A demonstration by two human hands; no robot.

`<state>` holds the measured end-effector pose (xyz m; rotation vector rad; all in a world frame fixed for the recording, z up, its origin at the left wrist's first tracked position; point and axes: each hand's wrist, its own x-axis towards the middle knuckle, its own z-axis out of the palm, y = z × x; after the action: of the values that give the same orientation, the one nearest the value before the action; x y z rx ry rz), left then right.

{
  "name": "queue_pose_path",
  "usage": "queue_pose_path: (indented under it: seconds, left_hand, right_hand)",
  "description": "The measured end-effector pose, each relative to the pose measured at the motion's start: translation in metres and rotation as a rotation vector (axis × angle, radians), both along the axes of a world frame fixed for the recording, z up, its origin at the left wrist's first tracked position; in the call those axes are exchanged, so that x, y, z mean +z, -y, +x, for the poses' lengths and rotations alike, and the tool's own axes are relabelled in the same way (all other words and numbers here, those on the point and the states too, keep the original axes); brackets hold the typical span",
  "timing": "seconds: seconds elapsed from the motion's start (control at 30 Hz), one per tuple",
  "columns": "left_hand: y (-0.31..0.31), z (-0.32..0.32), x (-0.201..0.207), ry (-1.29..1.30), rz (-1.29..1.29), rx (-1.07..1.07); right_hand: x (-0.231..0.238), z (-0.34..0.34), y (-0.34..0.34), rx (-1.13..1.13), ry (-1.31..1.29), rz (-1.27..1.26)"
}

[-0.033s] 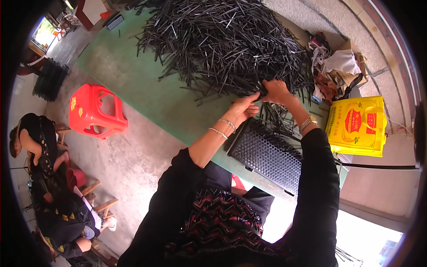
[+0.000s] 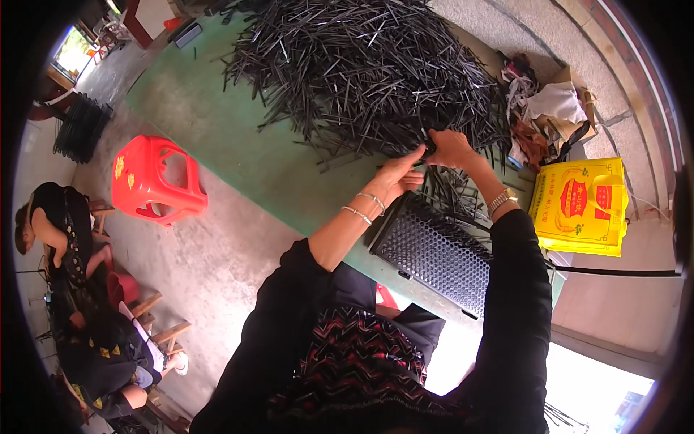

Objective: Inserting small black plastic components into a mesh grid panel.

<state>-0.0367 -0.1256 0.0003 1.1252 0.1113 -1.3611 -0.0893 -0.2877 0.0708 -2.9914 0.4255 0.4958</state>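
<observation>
Right hand (image 2: 450, 148) pinching black sticks (image 2: 361, 65) | left hand (image 2: 396, 177) pinching same sticks

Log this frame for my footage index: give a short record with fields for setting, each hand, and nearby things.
setting: green table with a large pile of thin black sticks
left hand: at the pile's near edge, fingers pinching sticks
right hand: gripping black sticks at the same spot
in front: black perforated tray
right side: yellow bag
left side: red plastic stool, a seated person
</observation>
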Motion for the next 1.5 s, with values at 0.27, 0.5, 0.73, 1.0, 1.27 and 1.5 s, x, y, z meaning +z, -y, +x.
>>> queue_pose_path:
  seconds: [0.27, 0.5, 0.73, 1.0, 1.27, 1.5]
  left_hand:
    - [0.028, -0.008, 0.024, -0.295, -0.423, 0.144]
    - [0.029, -0.004, 0.031, -0.271, -0.677, 0.136]
    - [0.039, -0.004, 0.046, -0.259, -0.707, 0.092]
    - [0.036, 0.004, 0.039, -0.193, -0.711, -0.057]
    - [0.047, 0.013, 0.029, -0.272, -0.73, 0.289]
    - [0.048, 0.016, 0.041, -0.266, -0.753, 0.347]
  right_hand:
    - [0.042, 0.007, -0.002, -0.103, -0.022, 0.071]
    - [0.067, 0.006, -0.012, -0.169, 0.035, 0.138]
    - [0.07, 0.001, -0.013, -0.09, 0.197, 0.043]
    - [0.076, -0.002, -0.025, -0.154, 0.208, 0.09]
    - [0.069, 0.0, -0.044, -0.025, 0.36, 0.128]
    - [0.053, -0.021, -0.056, 0.084, 0.599, -0.314]
